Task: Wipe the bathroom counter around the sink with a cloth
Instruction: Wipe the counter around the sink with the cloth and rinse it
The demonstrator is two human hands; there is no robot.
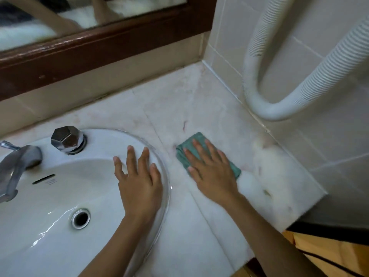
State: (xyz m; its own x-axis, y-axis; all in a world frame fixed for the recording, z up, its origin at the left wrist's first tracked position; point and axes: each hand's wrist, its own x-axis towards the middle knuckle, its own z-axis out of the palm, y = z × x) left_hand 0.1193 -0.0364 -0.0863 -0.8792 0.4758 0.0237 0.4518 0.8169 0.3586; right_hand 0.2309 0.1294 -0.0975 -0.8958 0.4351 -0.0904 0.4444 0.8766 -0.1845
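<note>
The folded teal cloth [201,138] lies on the pale marble table [179,108] just right of the sink [60,196], flattened under the right hand [211,170], whose straight, spread fingers press it down. The left hand [139,182] rests open on the sink's rim. A small printed mark [50,181] below the overflow slot is too blurred to read. A faceted chrome tap knob [67,139] stands behind; a white corrugated hose [299,92] loops against the tiled wall

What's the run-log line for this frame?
phase: wiping counter | right hand: pressing green cloth, right of sink | left hand: flat on sink rim
</note>
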